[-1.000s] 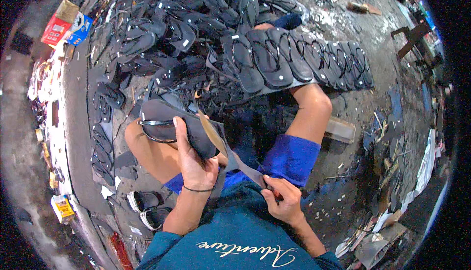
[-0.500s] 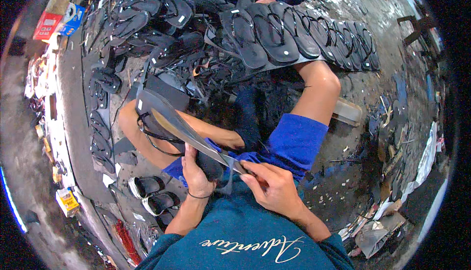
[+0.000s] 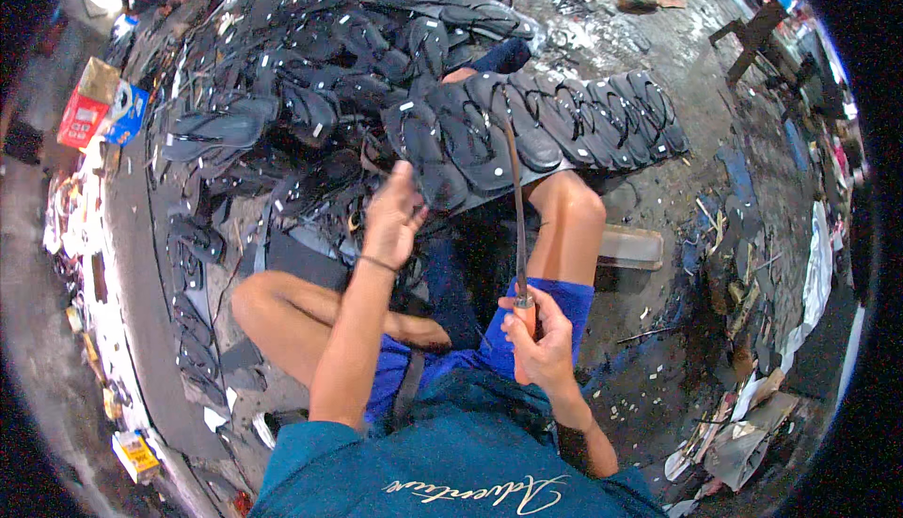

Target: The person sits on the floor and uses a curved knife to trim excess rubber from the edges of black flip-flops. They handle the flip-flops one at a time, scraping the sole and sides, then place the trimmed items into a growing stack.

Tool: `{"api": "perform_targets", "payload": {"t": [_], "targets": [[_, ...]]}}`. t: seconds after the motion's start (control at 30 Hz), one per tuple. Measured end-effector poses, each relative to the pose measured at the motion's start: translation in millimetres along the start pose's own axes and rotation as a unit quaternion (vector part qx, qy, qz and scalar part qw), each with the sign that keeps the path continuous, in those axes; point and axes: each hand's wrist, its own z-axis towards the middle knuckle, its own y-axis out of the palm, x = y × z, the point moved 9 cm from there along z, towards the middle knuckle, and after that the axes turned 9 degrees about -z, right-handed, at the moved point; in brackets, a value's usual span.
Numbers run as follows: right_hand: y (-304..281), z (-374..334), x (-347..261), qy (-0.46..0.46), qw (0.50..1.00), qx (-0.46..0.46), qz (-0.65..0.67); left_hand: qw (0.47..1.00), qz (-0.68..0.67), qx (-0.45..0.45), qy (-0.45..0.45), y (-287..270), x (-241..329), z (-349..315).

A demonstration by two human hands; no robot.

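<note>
- From where I stand, the right hand is wrapped around the orange handle of a long, thin knife, thumb and fingers closed near the metal collar.
- The blade points up and away from the seated person, rising past the bare right knee and in front of the row of black sandals. Whether the tip touches one, I can't tell.
- The left hand is out ahead, near the nearest end of that row. It's blurred, with loosely open fingers and nothing visible in it; whether it brushes a sandal, I can't make out.
- A jumbled heap of black sandals lies beyond and to the left, close to that hand.
- My worry is the blade by bare skin: a twist of the wrist or a shift of the leg could bring the edge against the knee.
- Swinging the left hand back across could put its fingers or forearm in the blade's path.
- A careless dip of the tip might nick a strap or score a sole.
- The sandals overlap, so tugging one could drag its neighbour askew; a jolt from the knee might do likewise.
</note>
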Motion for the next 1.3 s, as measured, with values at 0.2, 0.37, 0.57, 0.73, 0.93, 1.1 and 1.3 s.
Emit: {"api": "perform_targets", "payload": {"t": [0.2, 0.37, 0.57, 0.73, 0.93, 1.1, 1.3], "targets": [[10, -6, 2, 0.068, 0.995, -0.007, 0.070, 0.988, 0.146, -0.036, -0.030, 48, -28, 27], [17, 7, -10, -0.051, 0.988, 0.004, -0.142, 0.991, 0.117, -0.026, -0.063, 56, 0, 13], [39, 48, 1, -0.042, 0.987, -0.099, -0.119, 0.972, 0.228, -0.049, -0.041, 52, 7, 4], [50, 86, 0, -0.062, 0.976, -0.147, -0.150, 0.980, 0.194, -0.011, -0.031, 36, -6, -1], [62, 116, 7, -0.055, 0.958, -0.088, -0.268, 0.992, 0.115, -0.034, -0.048, 41, -34, -18], [75, 132, 25, -0.069, 0.899, -0.067, -0.427, 0.998, 0.010, 0.003, -0.060, 45, -53, -29], [104, 169, 65, -0.279, 0.871, -0.042, -0.402, 0.996, 0.000, -0.003, -0.086, 44, -56, -29]]}}
